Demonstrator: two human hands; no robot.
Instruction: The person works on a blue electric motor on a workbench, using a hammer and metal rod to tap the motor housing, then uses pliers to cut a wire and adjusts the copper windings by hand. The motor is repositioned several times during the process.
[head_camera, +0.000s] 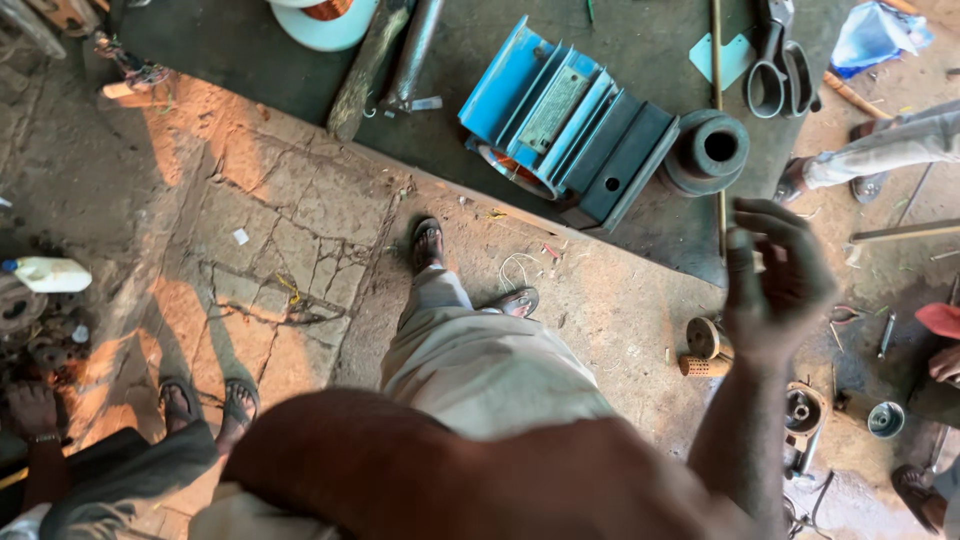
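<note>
My right hand (782, 285) is raised at the right, fingers apart and slightly curled, with nothing in it. It hovers above the ground near the corner of a dark work surface (250, 50). On that surface lies a blue finned motor housing (570, 120) with copper windings showing at one end, and beside it a dark round flanged part (706, 150). My left hand is out of sight. Below me are my brown shirt, beige trousers and sandalled feet (428, 243).
Large shears (778, 62), a thin brass rod (717, 120), a copper wire spool (325, 15) and a metal bar (412, 50) lie on the surface. Small motor parts (705, 350) sit on the cracked floor. Other people's feet (210, 400) and a leg (880, 150) are close by.
</note>
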